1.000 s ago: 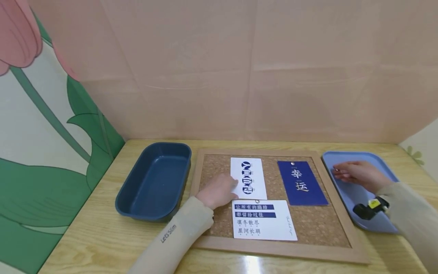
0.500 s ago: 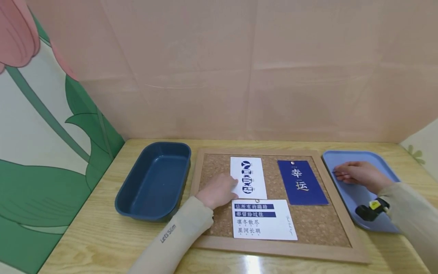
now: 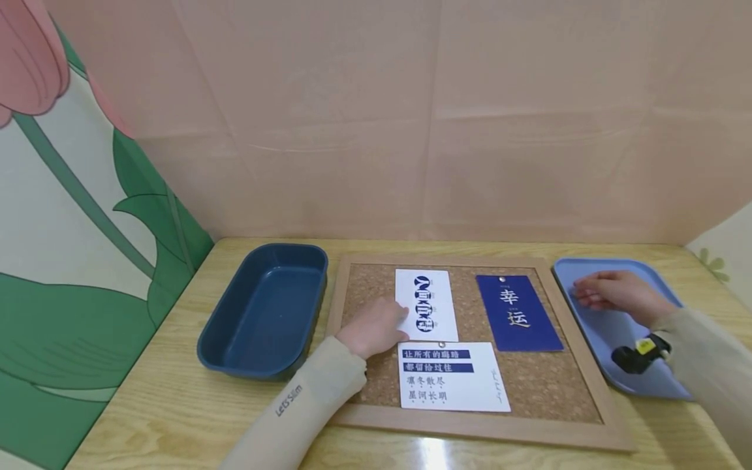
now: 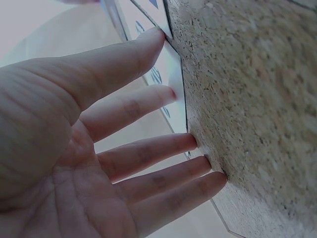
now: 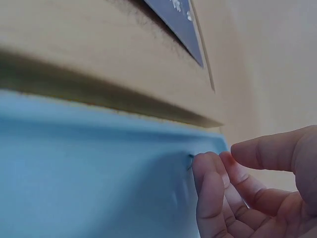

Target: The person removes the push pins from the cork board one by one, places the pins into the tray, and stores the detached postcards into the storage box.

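Observation:
My left hand (image 3: 378, 326) rests at the left edge of a white card (image 3: 439, 303) with blue lettering on the cork board (image 3: 376, 385). In the left wrist view its fingers stretch out fairly straight, with the tips on cork and card. My right hand (image 3: 617, 297) is over the light blue tray (image 3: 593, 343), its fingers loosely bent. A thin dark pin (image 5: 190, 161) shows at its fingertips in the right wrist view, away from the thumb. A white card with blue bands (image 3: 470, 385) and a blue card (image 3: 519, 336) also lie on the board, each with a tack at its top.
A deep dark blue bin (image 3: 270, 313) stands on the wooden table (image 3: 153, 391), left of the board. The tray borders the board's right frame. A pinkish sheet (image 3: 376, 130) hangs behind. A black device (image 3: 640, 354) is strapped to my right wrist.
The left hand and the cards stay where they were. My right hand has shifted only slightly within the tray area, and its fingers have moved a little.

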### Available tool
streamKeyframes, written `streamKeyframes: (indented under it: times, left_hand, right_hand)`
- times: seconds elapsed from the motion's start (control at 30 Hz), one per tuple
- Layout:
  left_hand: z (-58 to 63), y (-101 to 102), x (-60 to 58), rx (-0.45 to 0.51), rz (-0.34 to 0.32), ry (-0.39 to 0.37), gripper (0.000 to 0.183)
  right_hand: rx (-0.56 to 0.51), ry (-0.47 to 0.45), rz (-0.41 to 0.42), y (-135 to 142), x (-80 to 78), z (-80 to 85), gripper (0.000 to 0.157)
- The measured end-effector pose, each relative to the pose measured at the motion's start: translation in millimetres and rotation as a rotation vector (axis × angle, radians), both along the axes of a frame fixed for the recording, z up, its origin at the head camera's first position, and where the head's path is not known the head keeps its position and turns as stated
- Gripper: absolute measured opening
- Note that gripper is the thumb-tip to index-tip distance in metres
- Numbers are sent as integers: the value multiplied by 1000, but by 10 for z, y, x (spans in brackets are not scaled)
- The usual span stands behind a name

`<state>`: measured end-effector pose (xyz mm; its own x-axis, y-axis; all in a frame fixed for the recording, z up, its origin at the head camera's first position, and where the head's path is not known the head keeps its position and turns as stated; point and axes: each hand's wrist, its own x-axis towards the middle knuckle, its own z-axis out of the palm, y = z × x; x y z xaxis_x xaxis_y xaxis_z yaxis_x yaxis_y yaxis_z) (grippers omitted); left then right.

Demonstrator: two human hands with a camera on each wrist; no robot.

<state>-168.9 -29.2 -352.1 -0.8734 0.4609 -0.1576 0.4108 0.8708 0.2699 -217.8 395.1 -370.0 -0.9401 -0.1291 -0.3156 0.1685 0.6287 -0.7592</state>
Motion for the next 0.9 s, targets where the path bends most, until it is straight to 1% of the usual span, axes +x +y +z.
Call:
streamKeyframes:
  times: [0.17, 0.27, 0.53, 0.73, 0.9]
  left_hand:
    - [1, -1, 4, 3, 5, -5, 46]
    - [-1, -3, 2, -5, -5, 0, 45]
    - [5, -8, 6, -5, -2, -2, 47]
    - [16, -5, 12, 2, 6, -12, 47]
    - [24, -8, 17, 10, 9, -10, 47]
  right_hand:
    - [29, 31, 29, -78, 14, 58, 49]
    - [41, 33, 42, -153, -3, 83, 50]
    - [-11, 33, 64, -397, -75, 116, 47]
    - [-54, 10, 63, -581, -120, 117, 46]
    - [-55, -13, 60, -728, -146, 145, 45]
